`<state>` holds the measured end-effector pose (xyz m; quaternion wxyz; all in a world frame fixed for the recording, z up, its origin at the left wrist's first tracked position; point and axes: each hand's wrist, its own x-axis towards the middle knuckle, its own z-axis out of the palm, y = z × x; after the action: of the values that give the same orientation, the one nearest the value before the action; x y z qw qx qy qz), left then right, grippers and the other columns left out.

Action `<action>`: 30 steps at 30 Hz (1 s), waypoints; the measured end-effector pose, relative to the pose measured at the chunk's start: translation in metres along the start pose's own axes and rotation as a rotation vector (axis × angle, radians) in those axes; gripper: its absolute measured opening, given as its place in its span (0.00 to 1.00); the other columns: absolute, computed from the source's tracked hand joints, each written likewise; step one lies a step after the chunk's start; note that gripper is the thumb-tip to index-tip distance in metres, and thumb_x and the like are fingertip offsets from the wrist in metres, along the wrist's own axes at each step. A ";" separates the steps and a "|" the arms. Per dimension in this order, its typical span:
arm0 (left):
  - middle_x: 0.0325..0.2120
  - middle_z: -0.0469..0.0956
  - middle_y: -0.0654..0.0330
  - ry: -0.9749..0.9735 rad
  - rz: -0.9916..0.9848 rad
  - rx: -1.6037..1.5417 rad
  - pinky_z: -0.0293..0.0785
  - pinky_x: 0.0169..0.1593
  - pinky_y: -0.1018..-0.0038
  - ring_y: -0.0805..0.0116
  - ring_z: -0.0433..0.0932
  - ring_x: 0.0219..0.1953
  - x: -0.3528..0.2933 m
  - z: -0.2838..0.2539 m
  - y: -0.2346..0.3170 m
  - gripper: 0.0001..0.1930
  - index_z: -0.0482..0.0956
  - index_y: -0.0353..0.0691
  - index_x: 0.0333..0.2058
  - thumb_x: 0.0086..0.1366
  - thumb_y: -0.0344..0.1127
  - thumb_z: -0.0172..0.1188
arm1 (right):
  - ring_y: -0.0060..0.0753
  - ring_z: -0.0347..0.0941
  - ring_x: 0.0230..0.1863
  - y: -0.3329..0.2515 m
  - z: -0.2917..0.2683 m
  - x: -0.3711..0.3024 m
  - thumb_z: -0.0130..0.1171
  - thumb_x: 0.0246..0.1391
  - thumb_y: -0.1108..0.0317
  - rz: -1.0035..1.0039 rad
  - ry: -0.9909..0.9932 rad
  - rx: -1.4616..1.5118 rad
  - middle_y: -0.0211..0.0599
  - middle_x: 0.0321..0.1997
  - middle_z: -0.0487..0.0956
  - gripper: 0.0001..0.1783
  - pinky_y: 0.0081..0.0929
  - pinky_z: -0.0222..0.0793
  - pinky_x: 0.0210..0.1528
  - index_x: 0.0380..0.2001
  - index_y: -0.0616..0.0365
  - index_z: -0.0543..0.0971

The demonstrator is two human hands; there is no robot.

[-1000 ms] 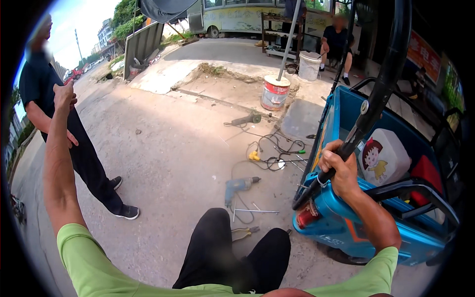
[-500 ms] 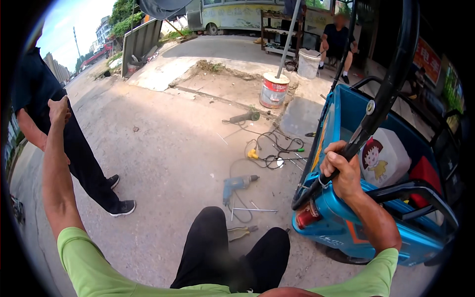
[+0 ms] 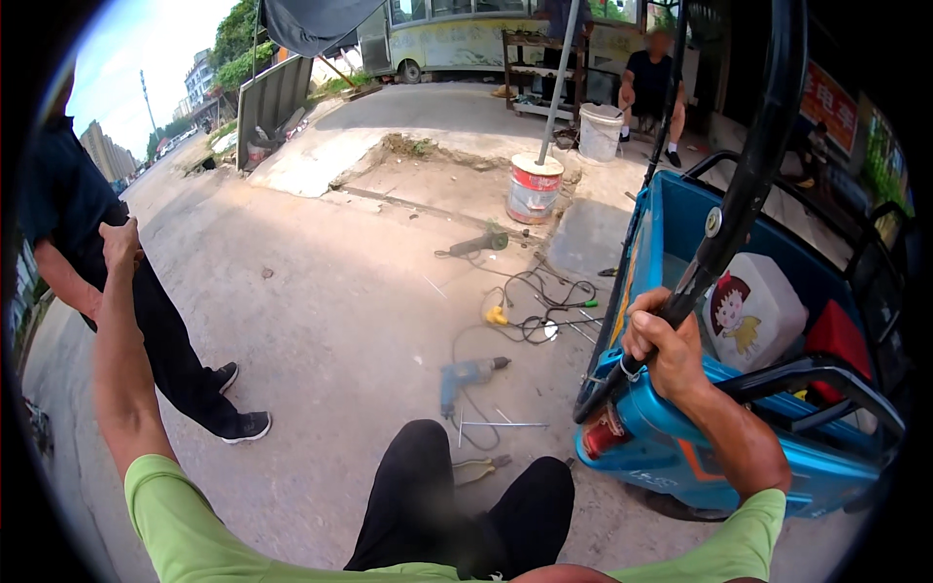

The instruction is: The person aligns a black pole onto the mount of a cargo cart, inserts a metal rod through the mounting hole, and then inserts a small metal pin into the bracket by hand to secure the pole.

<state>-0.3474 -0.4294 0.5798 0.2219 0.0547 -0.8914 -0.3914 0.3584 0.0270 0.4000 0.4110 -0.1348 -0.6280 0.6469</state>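
Here, black bar [image 3: 748,185] within right hand [image 3: 666,350].

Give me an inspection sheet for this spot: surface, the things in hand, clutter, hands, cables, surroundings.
Surface: bare grey concrete ground, dusty, with a broken patch further off.
Job's things: curved black metal bar rising over the blue three-wheeled cart.
Clutter: blue electric drill, angle grinder, thin metal rods, red and white paint bucket holding a pole.
Hands: right hand closed around the bar's lower end; left hand raised, empty, beside a standing person in dark clothes.
Cables: black cords tangled loose on the ground near a yellow plug.
Surroundings: seated person, white bucket, street and trees beyond.
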 end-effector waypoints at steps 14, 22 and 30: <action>0.48 0.75 0.58 -0.040 0.127 0.188 0.66 0.43 0.58 0.64 0.72 0.44 -0.014 0.012 -0.023 0.27 0.71 0.46 0.63 0.71 0.53 0.56 | 0.21 0.68 0.22 0.001 0.003 0.001 0.62 0.58 0.67 0.007 -0.001 -0.004 0.28 0.20 0.71 0.10 0.24 0.67 0.29 0.36 0.62 0.76; 0.34 0.83 0.58 -0.999 0.409 -0.439 0.74 0.31 0.73 0.72 0.79 0.26 -0.372 0.191 0.011 0.19 0.80 0.33 0.47 0.72 0.46 0.58 | 0.21 0.69 0.22 0.004 0.001 0.000 0.61 0.59 0.68 -0.003 0.022 -0.023 0.28 0.20 0.71 0.08 0.23 0.66 0.29 0.36 0.62 0.77; 0.34 0.78 0.56 -1.765 0.644 -0.860 0.76 0.39 0.68 0.68 0.78 0.30 -0.693 0.228 0.056 0.20 0.76 0.33 0.48 0.76 0.48 0.52 | 0.22 0.67 0.22 0.005 -0.002 0.002 0.60 0.59 0.69 -0.004 0.007 -0.008 0.27 0.20 0.69 0.08 0.26 0.67 0.31 0.39 0.61 0.76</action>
<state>0.1778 -0.0488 0.2400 -0.4161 -0.5771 -0.4939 -0.4999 0.3568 0.0306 0.3959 0.4139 -0.1377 -0.6295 0.6430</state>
